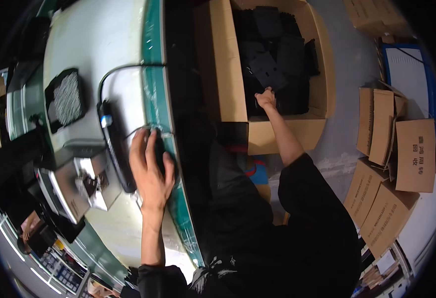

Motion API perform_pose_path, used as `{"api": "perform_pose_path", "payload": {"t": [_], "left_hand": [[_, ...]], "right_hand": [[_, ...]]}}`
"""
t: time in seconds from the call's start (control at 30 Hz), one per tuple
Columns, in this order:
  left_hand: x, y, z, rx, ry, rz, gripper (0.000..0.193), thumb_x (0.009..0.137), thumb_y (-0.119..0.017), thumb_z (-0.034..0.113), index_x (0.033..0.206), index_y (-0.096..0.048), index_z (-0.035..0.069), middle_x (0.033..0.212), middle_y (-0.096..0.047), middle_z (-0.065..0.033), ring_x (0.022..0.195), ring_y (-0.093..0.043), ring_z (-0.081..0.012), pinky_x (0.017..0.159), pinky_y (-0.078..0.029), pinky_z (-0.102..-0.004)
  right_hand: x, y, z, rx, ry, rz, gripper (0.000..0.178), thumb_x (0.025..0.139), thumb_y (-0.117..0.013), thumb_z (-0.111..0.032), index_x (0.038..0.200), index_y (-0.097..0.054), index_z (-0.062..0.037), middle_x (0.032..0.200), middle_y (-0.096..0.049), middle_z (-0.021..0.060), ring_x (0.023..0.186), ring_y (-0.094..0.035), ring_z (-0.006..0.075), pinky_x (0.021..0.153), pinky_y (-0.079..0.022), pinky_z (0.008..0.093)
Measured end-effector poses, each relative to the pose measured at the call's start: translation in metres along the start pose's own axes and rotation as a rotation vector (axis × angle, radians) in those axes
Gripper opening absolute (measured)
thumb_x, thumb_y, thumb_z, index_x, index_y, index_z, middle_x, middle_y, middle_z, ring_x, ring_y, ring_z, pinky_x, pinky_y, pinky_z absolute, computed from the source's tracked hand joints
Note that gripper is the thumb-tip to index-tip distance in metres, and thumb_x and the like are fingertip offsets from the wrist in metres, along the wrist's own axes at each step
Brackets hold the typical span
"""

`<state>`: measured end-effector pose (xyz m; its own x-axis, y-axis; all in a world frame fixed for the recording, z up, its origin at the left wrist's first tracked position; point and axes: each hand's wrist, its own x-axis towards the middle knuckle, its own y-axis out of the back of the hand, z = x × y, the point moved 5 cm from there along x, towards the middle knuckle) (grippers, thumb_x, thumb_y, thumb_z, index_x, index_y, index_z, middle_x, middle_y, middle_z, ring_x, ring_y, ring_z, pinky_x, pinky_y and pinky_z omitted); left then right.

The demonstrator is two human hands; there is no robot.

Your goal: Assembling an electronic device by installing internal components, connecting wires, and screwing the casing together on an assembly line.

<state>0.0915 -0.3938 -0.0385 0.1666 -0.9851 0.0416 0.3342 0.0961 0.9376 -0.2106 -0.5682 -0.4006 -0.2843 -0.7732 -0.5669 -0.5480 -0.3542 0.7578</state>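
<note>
My left hand rests at the bench edge, its fingers and thumb curled around a dark part mostly hidden beneath it. Beside that hand lies a black powered screwdriver with a cable. Reaching down to the right, my right hand is inside an open cardboard box, its fingers closed at the lower edge of a flat black plastic part. Several similar black parts fill the box. The fingertips of this hand are partly hidden.
On the bench stand a black tray of screws and a small open metal-looking box. Flattened cartons lean at the right. Other people work at the lower left.
</note>
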Motion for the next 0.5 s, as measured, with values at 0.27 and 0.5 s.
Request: {"api": "perform_pose_path", "payload": {"t": [0.27, 0.5], "left_hand": [[-0.001, -0.021, -0.015, 0.077, 0.064, 0.043, 0.044, 0.083, -0.05, 0.006, 0.127, -0.047, -0.001, 0.132, -0.029, -0.021, 0.124, -0.034, -0.0381, 0.1, -0.036, -0.0475], [-0.002, -0.024, -0.015, 0.248, 0.029, -0.052, 0.045, 0.089, -0.04, 0.013, 0.13, -0.036, -0.004, 0.136, -0.022, -0.0258, 0.127, -0.029, -0.0411, 0.104, -0.029, -0.0498]], "right_hand": [[0.143, 0.06, 0.005, -0.059, -0.112, 0.252, 0.076, 0.072, -0.07, -0.032, 0.128, -0.034, 0.0046, 0.13, -0.04, 0.0258, 0.119, -0.043, 0.0403, 0.098, -0.04, 0.0442], [0.236, 0.094, 0.054, -0.035, -0.242, 0.141, 0.103, 0.065, -0.077, -0.051, 0.135, -0.027, 0.0062, 0.136, -0.038, 0.0246, 0.125, -0.04, 0.036, 0.102, -0.038, 0.0431]]}}
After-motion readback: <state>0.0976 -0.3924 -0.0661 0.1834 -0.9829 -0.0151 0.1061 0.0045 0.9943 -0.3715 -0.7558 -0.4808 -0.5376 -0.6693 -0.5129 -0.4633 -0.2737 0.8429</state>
